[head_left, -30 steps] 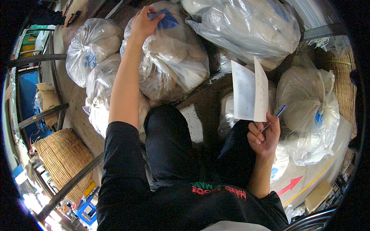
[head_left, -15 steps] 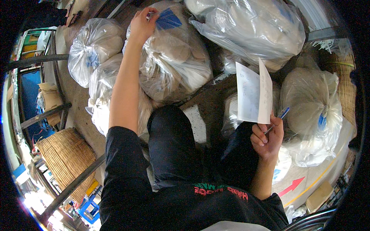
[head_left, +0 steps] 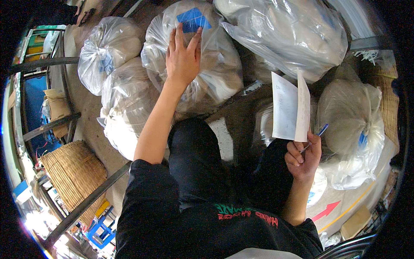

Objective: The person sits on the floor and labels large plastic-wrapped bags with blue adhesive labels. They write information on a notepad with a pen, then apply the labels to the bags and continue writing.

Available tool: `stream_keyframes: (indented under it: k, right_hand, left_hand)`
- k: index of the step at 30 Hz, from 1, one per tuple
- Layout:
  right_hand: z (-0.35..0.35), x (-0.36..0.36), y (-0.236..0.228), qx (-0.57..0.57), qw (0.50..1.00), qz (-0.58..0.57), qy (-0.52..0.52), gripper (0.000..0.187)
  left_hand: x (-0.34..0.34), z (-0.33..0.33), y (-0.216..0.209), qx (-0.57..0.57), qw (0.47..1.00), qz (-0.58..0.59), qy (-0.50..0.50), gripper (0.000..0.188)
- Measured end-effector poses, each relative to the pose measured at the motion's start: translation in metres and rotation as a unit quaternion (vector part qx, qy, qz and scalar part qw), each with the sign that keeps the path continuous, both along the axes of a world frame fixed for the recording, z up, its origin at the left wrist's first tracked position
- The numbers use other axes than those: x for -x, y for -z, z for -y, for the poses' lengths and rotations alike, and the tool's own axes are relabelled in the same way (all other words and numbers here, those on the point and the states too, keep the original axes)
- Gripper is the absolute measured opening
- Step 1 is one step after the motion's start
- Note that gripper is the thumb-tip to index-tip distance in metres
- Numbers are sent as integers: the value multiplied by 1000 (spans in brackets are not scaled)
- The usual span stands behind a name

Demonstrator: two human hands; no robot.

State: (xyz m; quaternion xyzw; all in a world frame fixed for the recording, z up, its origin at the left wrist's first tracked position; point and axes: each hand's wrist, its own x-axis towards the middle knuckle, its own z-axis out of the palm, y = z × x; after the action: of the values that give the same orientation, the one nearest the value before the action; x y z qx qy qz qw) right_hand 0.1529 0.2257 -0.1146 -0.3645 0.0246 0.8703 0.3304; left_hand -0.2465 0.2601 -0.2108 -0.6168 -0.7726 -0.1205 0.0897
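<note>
Left hand (head_left: pixel 183 60): fingers spread and straight, nothing that I can see in its grasp. It lies over the middle clear bag (head_left: pixel 220 49), fingertips at the lower edge of a blue square (head_left: pixel 194 20) near the top of that bag. From here I cannot tell whether they press on it.

Right hand (head_left: pixel 304 154): fingers curled, gripping two items that I log separately. One, a folded paper (head_left: pixel 284 108), white, with handwriting, standing up from the grip with its two leaves partly open. Two, a blue pen (head_left: pixel 322 129), slanted between the fingers, just beside the paper's lower edge.

Clear bags of pale contents, further to the middle one: upper-left bag (head_left: pixel 118 43), gathered at its neck, a blue patch showing; lower-left bag (head_left: pixel 127 95), touching the one above; large bag (head_left: pixel 289 36), at the upper right; right-hand bag (head_left: pixel 340 114), gathered, blue at the neck.

Surroundings that I can make out: woven basket (head_left: pixel 75 177), on the left behind a dark metal rail (head_left: pixel 90 200); blue stool (head_left: pixel 101 233), below it; red arrow (head_left: pixel 327 210), on the floor at lower right, beside a yellow line (head_left: pixel 351 210).
</note>
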Motion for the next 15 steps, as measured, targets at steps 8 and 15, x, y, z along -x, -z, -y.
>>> stream_keyframes:
  k: [8, 15]
  right_hand:
    - [1, -4, 4, -5, 1000, -16, -1, 24]
    - [1, -2, 3, -9, 1000, -25, 2, 23]
  left_hand:
    - [-11, 7, -9, 84, 994, 44, -59, 56]
    - [-21, 11, -5, 115, 991, -7, -75, 58]
